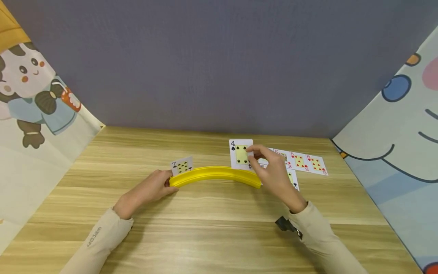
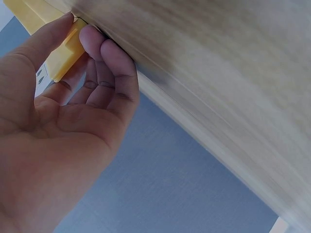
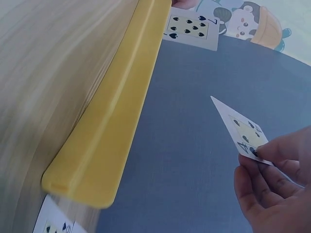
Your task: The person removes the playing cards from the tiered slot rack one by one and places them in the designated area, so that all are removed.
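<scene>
A yellow curved card holder (image 1: 215,173) stands on the table, its ends bending toward me. At its left end my left hand (image 1: 150,188) grips it between thumb and fingers; the left wrist view shows the fingertips around that yellow end (image 2: 63,58). A seven of spades (image 1: 182,166) stands in the holder beside this hand. My right hand (image 1: 273,175) pinches a four of spades (image 1: 241,156) by its right edge, upright near the holder's right part. In the right wrist view this four (image 3: 243,128) is apart from the holder (image 3: 107,126).
Behind and right of the right hand, several face-up cards overlap in a row, including a red five (image 1: 299,161). A black-pipped card (image 1: 292,179) lies below them, partly hidden by the hand. A grey panel (image 1: 212,76) rises behind the wooden table (image 1: 205,236).
</scene>
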Tool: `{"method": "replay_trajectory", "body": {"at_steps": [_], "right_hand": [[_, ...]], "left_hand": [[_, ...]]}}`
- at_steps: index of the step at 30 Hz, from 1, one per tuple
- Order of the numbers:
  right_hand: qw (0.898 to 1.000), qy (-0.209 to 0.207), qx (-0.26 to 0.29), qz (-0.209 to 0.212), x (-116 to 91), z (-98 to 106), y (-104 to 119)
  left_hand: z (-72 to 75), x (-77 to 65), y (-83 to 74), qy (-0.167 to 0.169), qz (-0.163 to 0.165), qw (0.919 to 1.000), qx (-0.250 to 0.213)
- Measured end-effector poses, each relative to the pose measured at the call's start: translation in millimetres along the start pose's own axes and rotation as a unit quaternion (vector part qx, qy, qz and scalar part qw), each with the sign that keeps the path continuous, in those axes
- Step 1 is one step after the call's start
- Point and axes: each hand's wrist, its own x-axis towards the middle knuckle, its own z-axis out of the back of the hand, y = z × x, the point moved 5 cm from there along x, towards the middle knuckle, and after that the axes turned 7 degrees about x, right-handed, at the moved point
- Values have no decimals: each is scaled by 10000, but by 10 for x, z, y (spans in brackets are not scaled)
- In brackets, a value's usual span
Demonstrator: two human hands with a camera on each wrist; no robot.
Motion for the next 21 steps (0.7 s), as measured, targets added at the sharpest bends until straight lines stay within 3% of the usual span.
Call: {"method": "replay_trajectory", "body": {"at_steps": [15,21], "right_hand": [[9977,-593,-277,-165,-236,466,-196],[9952,-710,282,-615,-278,645,-239]], "left_hand": [[8,5,-26,-26,-86,10000,19],[26,11,-38,-14,-151,9999,-58]]}}
